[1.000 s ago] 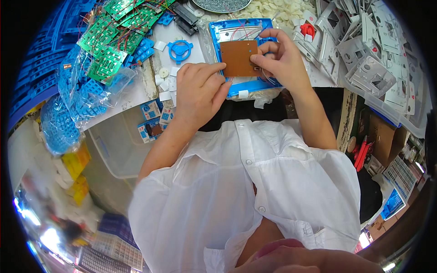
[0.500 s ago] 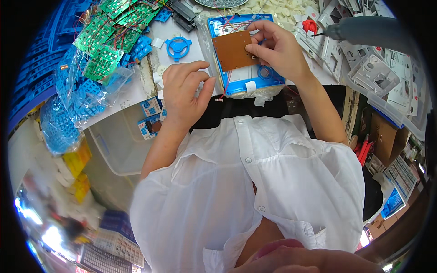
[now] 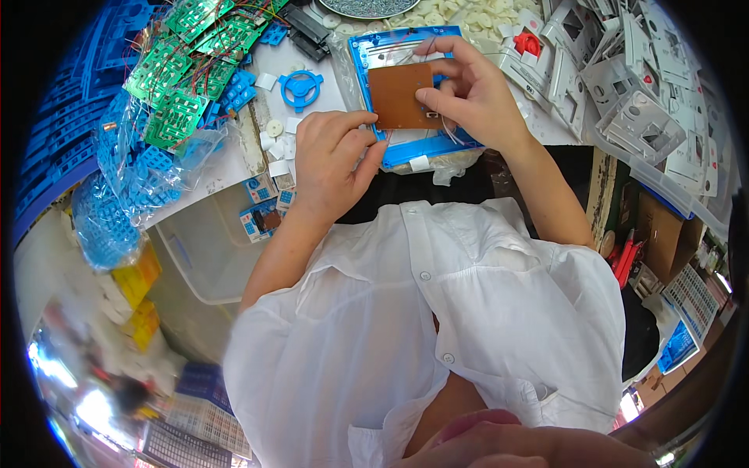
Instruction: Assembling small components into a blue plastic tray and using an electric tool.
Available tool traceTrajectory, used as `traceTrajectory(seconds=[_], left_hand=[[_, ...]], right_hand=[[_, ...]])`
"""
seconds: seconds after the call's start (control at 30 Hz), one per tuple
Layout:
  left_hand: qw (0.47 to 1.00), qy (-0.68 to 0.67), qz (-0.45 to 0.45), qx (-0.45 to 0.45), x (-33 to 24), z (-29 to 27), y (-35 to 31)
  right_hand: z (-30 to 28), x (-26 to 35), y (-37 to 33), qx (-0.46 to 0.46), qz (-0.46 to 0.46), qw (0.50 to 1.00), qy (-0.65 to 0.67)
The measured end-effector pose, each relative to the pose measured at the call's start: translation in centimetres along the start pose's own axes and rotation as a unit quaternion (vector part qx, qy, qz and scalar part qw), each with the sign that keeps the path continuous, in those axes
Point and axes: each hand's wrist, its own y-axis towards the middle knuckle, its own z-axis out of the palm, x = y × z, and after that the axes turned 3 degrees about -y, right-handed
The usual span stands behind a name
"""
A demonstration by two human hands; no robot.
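A brown circuit board [image 3: 401, 95] is tilted over a blue plastic casing [image 3: 417, 154] with thin wires around it. My right hand [image 3: 466, 92] grips the board's right edge between thumb and fingers. At the board's lower left corner, the fingertips of my left hand [image 3: 334, 152] seem to touch it; the fingers are bent, with the thumb apart from them. Much of the casing's inside is hidden under the board. Left of the casing lies a blue three-spoked ring [image 3: 300, 90].
Green circuit boards [image 3: 179, 70] with wires pile up at the left, above bagged blue keypads [image 3: 109, 222]. White plastic casings [image 3: 644, 125] fill a clear tub at the right. A soldering-iron-like tool seen earlier is out of view. Small white pieces [image 3: 279, 148] lie by my left hand.
My left hand has moved right to the board's corner. The board has come slightly lower and turned straighter in my right hand. The dark grey pointed tool at upper right has left the view.
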Motion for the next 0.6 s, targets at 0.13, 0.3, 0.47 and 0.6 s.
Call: traceTrajectory(seconds=[0.13, 0.3, 0.47, 0.6], left_hand=[[1.0, 0.003, -0.001, 0.004, -0.1, 0.0, 0.1], [1.0, 0.01, 0.005, 0.001, 0.2, 0.1, 0.0], [1.0, 0.009, 0.009, -0.002, 0.3, -0.1, -0.2], [1.0, 0.012, 0.005, -0.002, 0.3, -0.4, -0.2]], right_hand=[[0.2, -0.1, -0.1, -0.005, -0.048, 0.998, 0.029], [-0.6, -0.7, 0.6, 0.021, -0.045, 0.998, -0.027], [-1.5, -0.3, 1.9, 0.04, -0.012, 0.992, -0.117], [-1.7, -0.2, 2.3, 0.053, 0.015, 0.988, -0.142]])
